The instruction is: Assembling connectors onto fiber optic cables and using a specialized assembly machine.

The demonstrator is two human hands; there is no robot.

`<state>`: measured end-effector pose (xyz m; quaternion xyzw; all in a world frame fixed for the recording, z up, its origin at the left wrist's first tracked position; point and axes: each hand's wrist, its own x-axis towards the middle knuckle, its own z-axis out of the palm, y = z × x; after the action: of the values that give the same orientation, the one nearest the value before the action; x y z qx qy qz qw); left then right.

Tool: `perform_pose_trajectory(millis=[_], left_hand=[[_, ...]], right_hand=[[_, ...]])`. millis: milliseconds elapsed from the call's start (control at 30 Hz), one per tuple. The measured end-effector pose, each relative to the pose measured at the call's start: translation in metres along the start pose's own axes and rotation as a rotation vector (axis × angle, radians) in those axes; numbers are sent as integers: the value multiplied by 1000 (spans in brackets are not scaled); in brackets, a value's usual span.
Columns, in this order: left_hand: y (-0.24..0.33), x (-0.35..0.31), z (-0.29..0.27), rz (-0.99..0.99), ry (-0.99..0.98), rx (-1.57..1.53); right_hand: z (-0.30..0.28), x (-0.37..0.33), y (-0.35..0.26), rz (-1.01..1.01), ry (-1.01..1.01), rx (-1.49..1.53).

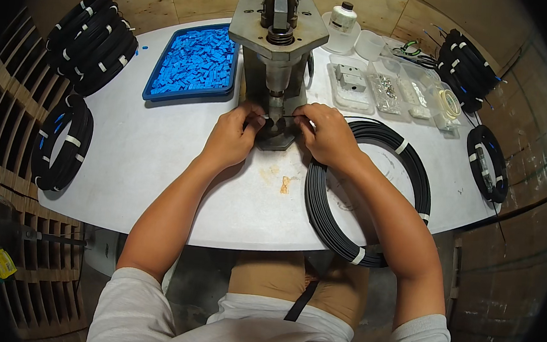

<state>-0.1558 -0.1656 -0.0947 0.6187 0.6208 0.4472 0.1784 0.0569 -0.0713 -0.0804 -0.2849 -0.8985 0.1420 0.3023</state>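
Bright bench [122, 172], dim surroundings
Soft shadow edges the left forearm [171, 205]; the bench's front edge bows, the view's corners black.

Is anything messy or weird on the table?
Yes, two little things. There's an orange-brown mark on the white table in front of the machine, maybe a stain. And a small blue bit lies outside the tray, away from the pile of blue pieces.

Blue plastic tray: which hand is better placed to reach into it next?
Probably the left hand: nearer the blue plastic tray, which stands left of the press; the right hand is at the press's right.
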Motion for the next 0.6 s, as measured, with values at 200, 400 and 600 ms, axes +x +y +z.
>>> perform_pose_trajectory(millis=[200,400,600], left_hand=[[0,0,0,8,3,18],[3,1,-1,-18,-5,53],[1,0,-1,-7,0,4]], right_hand=[[0,1,0,-25,-6,-18],[0,1,2,-46,-10,-25],[0,0,0,-24,-13,-10]])
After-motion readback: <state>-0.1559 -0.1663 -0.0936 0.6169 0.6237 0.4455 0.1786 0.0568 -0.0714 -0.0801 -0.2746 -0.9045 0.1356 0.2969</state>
